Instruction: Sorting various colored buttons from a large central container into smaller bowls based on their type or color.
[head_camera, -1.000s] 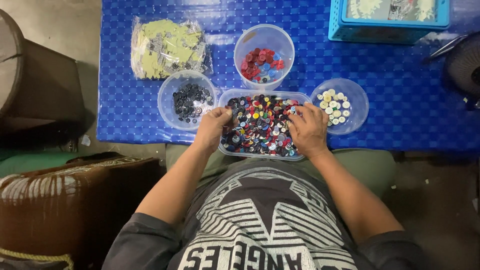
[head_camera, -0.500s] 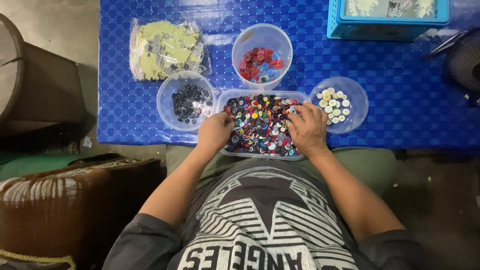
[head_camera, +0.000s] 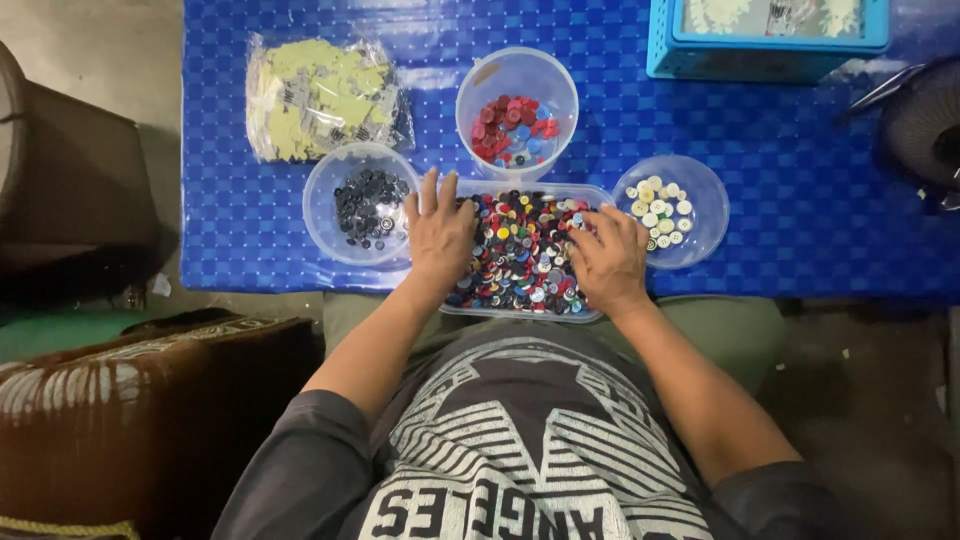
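1. Your clear rectangular tray (head_camera: 520, 310) sits dead centre, heaped with mixed buttons (head_camera: 525, 250) in many colours, small, round and glossy.
2. Left hand (head_camera: 440, 235) lies flat on the heap, fingers spread, gripping nothing. Right hand (head_camera: 608, 262) has its fingers curled into the buttons; whether it grips any, cannot tell.
3. Round clear tubs: dark buttons (head_camera: 368, 205) at 9 o'clock, red and blue ones (head_camera: 512, 128) at 12, cream ones (head_camera: 660, 208) at 3.

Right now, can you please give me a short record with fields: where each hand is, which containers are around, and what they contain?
left hand: flat on mixed coloured buttons in clear rectangular plastic tray
right hand: on the same buttons, tray's right side
left of tray: round clear bowl, dark buttons
right of tray: round clear bowl, white buttons
behind tray: clear tub, red and blue buttons
surface: blue mat
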